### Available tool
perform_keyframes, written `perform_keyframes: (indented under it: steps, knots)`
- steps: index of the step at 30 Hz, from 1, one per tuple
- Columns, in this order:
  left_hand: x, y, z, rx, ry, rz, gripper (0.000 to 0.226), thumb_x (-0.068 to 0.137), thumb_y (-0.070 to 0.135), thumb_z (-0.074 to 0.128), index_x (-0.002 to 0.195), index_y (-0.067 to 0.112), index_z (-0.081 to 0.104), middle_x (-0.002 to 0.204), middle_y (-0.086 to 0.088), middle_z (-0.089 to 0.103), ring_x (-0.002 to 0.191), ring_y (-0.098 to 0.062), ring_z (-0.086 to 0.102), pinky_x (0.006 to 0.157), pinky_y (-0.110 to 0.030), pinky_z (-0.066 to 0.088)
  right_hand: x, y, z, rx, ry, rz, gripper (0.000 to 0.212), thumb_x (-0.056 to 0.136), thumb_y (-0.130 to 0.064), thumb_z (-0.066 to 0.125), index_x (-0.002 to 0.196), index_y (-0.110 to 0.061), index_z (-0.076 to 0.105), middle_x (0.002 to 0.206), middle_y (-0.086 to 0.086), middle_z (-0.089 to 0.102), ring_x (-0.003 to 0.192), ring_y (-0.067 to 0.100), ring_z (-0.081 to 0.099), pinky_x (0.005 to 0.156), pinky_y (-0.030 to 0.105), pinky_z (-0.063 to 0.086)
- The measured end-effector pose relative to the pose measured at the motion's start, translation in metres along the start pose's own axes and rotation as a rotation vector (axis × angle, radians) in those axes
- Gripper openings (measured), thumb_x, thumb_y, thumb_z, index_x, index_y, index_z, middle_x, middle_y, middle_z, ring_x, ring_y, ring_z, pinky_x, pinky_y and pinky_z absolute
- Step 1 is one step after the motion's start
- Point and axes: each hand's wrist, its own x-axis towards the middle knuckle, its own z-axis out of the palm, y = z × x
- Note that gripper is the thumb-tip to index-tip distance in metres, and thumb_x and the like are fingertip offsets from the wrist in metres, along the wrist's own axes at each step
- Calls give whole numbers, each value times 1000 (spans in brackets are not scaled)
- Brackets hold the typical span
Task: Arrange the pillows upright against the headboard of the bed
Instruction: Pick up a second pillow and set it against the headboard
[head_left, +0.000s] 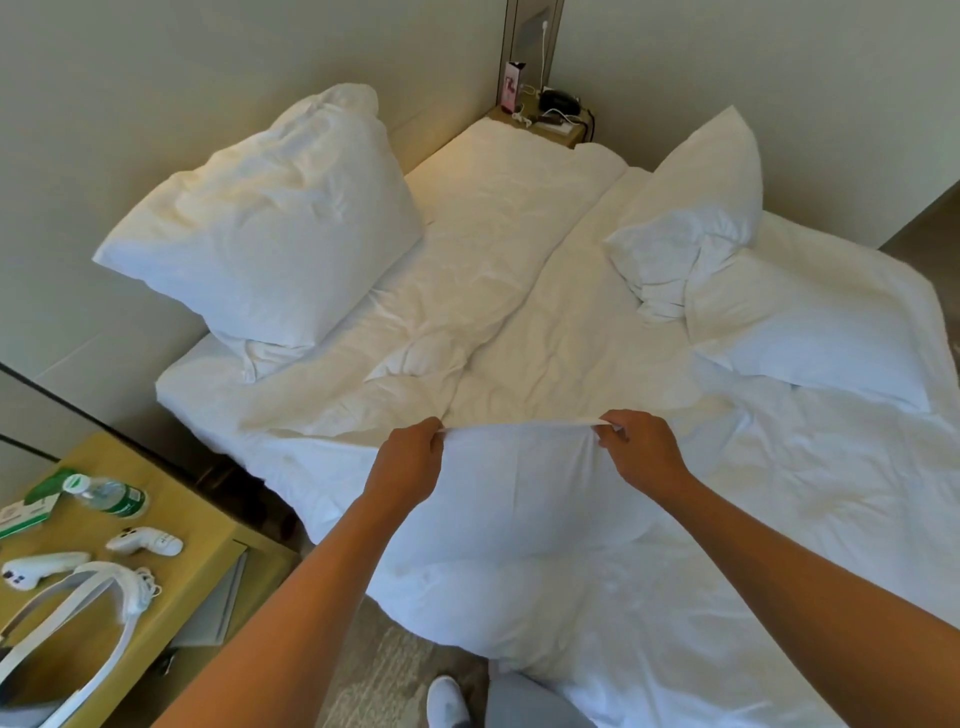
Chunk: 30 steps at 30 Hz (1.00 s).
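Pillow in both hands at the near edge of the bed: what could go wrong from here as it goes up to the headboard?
The left hand and right hand pinch only the casing's top hem of the held pillow, so the filling may sag and the grip slip. Swinging it left could sweep the water bottle off the nightstand. The pillow at the headboard leans and might topple if bumped.

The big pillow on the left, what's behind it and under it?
Behind the big pillow is the beige headboard; it leans there. Under it lies a crumpled white pillow or sheet on the bed. Anything deeper underneath is covered.
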Motion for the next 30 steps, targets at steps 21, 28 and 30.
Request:
perform_keyframes:
  steps: [21,28,30]
  knots:
    - [114,9,-30,227,-59,-11,28,106,23,41,82,15,54,72,-3,62,66,-25,58,60,-34,44,107,7,7,8,19,-121,30,102,-32,55,78,-25,40,66,-2,53,59,22,56,53,38,48]
    - [130,27,-70,212,8,77,29,105,26,43,87,16,62,74,-3,67,68,-28,61,65,-39,54,125,-14,-20,63,147,-100,30,103,-32,59,78,-27,44,68,-2,63,65,20,66,60,44,58]
    - [132,34,-93,193,63,127,29,106,27,43,89,16,64,75,-2,68,67,-26,61,64,-37,52,132,-32,-34,87,216,-108,28,102,-33,59,79,-28,45,68,-2,65,67,18,68,62,44,60]
